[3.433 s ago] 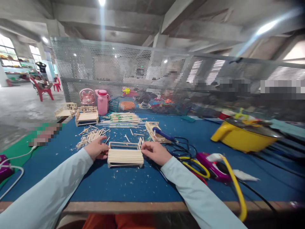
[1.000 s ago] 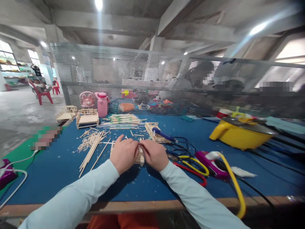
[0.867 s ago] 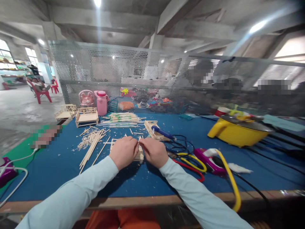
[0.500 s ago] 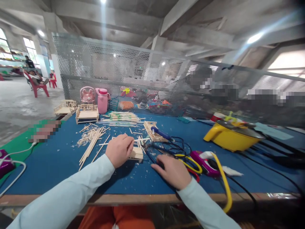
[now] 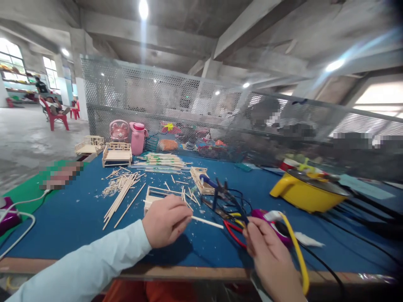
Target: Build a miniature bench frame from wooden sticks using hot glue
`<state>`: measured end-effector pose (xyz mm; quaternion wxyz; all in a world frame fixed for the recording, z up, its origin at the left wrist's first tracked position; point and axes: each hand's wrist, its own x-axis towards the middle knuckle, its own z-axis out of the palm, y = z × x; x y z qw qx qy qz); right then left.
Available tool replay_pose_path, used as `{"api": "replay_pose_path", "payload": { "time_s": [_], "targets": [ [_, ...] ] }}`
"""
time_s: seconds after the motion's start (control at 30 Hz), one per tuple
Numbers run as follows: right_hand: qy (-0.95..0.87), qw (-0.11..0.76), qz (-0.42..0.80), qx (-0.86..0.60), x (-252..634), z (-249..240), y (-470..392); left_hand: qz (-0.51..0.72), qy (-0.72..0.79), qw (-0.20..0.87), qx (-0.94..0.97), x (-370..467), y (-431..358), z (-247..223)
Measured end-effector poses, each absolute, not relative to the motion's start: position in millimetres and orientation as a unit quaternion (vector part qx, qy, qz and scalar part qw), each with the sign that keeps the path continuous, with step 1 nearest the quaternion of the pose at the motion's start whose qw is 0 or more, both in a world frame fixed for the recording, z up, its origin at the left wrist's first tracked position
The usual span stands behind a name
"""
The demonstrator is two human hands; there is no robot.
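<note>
My left hand [image 5: 168, 220] is closed on a thin wooden stick [image 5: 209, 222], whose free end points right over the table. Behind that hand, partly covered by it, stands a small frame of sticks [image 5: 160, 192]. On the right, my right hand [image 5: 267, 247] grips one dark blue handle of a pair of pliers [image 5: 241, 205]. The pliers are raised with their jaws up and their handles spread, apart from the stick. Just left of them lies a red-handled tool [image 5: 234, 237]. Short stick offcuts [image 5: 192, 196] lie past my left hand.
Loose sticks [image 5: 124, 197] and bundled sticks [image 5: 163, 159] lie on the blue tabletop [image 5: 91, 218]. Small stick-built furniture [image 5: 117, 155] and a pink bottle [image 5: 137, 138] stand at the back left. A blue-handled tool [image 5: 208, 181], cables and a yellow pan [image 5: 302, 191] occupy the right.
My right hand has picked up the blue-handled pliers and lifted them. My left hand has moved right and nearer with the stick, whose end now points toward the pliers.
</note>
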<state>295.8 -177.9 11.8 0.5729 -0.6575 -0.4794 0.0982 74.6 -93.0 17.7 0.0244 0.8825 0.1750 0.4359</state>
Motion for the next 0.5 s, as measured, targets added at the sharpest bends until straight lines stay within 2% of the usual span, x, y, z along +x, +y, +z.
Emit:
{"api": "replay_pose_path", "payload": {
  "time_s": [0.07,0.17,0.33,0.43,0.5],
  "targets": [
    [-0.393,0.661,0.27,-0.58,283.5,13.0,-181.8,0.431,0.19,0.058,0.88,77.7,-98.9,19.4],
    [-0.337,0.693,0.418,-0.481,260.9,14.5,-177.4,0.39,0.199,0.122,0.891,80.7,-101.8,19.9],
    [-0.337,0.673,0.537,-0.381,236.6,10.2,-168.1,0.363,0.209,0.241,0.876,75.8,-97.8,25.0],
    [-0.425,0.649,0.545,-0.318,230.5,3.2,-166.4,0.371,0.175,0.289,0.865,73.1,-100.7,29.2],
    [-0.495,0.602,0.554,-0.292,227.3,-1.6,-164.6,0.363,0.13,0.325,0.863,73.7,-105.0,29.5]
  ]
}}
